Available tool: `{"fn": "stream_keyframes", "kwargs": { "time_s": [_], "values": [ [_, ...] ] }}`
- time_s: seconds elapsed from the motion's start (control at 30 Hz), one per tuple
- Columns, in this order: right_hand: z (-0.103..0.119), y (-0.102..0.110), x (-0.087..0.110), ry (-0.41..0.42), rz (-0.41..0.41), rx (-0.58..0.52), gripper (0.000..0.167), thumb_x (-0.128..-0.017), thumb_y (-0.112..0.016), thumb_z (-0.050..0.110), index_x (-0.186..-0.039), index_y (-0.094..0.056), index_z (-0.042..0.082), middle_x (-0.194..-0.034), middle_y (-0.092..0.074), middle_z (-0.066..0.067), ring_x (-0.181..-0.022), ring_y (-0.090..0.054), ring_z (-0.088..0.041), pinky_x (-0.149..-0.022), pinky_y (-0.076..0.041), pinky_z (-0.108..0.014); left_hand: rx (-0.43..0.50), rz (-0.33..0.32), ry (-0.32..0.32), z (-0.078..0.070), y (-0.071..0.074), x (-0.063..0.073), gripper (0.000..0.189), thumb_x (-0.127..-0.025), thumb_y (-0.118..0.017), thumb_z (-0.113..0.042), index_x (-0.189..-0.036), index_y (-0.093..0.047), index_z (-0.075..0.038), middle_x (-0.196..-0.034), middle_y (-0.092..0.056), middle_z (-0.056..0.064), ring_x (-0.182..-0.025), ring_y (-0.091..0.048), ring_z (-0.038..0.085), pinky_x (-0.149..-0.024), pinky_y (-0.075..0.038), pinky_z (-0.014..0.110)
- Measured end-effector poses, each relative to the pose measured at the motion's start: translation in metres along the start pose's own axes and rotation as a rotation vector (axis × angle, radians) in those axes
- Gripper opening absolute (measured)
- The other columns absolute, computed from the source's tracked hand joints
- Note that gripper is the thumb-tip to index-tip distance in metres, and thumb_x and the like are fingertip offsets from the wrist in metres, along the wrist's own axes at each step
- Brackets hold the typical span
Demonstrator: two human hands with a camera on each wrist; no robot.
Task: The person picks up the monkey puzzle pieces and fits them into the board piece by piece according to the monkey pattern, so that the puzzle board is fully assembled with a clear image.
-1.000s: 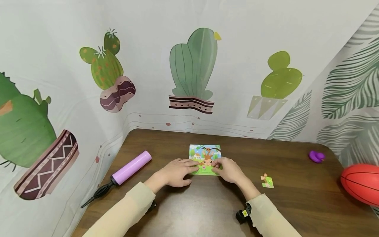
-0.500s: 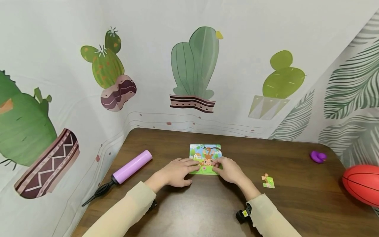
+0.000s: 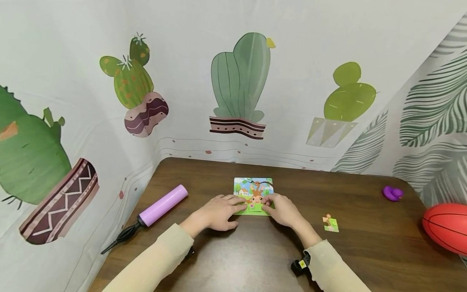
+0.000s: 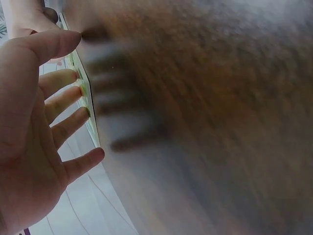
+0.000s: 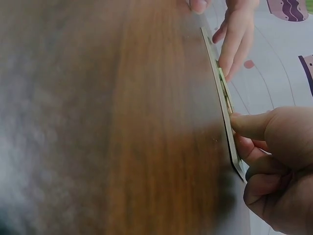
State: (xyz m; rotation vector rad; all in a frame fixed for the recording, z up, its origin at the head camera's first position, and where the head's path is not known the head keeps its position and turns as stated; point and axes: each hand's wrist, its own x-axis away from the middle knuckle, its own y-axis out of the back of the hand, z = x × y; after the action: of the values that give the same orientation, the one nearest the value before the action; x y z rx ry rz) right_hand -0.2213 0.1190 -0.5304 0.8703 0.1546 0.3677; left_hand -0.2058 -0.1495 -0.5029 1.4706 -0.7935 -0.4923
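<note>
A jigsaw puzzle board (image 3: 242, 185) with a monkey picture lies on the table between my hands. My left hand (image 3: 220, 211) rests its fairly straight fingertips on the board's left part. At the lower right, my right hand (image 3: 282, 209) pinches a green puzzle piece (image 3: 256, 208) by its right end with thumb and curled fingers. Seen edge-on in the right wrist view, this piece sits a little proud of the board (image 5: 222, 110). My right fingers hide the board's right edge. A loose puzzle piece (image 3: 330, 224) lies to the right of my right hand.
On the brown table (image 3: 233, 259), a lilac hand pump (image 3: 163, 206) with a black handle end lies at left. A purple rubber duck (image 3: 392, 193) sits at the back right, with a red ball (image 3: 446, 227) at the right edge. A cactus-print cloth (image 3: 292, 81) hangs behind.
The green piece has shifted slightly and now lies straighter on the board. Both hands keep nearly the same place; the head view has moved a little.
</note>
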Motion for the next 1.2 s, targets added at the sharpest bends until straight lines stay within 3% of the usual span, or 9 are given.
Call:
{"fn": "stream_keyframes", "kwargs": {
  "time_s": [0.53,1.2],
  "values": [
    [0.0025,0.0026,0.001,-0.005,0.019,-0.01,0.01,-0.098,-0.075,0.023,-0.101,-0.073,0.013,-0.087,-0.063,0.01,-0.068,-0.052,-0.011,-0.067,-0.045,-0.035,-0.031,0.013,0.022,-0.0005,-0.0039,-0.0008,0.068,-0.101,-0.06,-0.048,-0.162,-0.04,-0.023,-0.167,-0.032,-0.006,-0.152,-0.031,0.021,-0.115,-0.036,0.054],
    [0.0027,0.0037,-0.0001,0.016,0.013,0.019,0.01,-0.098,-0.075,0.022,-0.1,-0.073,0.012,-0.084,-0.062,0.011,-0.068,-0.052,-0.01,-0.069,-0.046,-0.034,-0.018,-0.022,-0.013,0.0043,-0.0057,0.0012,0.064,-0.101,-0.061,-0.046,-0.158,-0.047,-0.022,-0.166,-0.034,-0.006,-0.151,-0.034,0.024,-0.117,-0.034,0.053]
  ]
}}
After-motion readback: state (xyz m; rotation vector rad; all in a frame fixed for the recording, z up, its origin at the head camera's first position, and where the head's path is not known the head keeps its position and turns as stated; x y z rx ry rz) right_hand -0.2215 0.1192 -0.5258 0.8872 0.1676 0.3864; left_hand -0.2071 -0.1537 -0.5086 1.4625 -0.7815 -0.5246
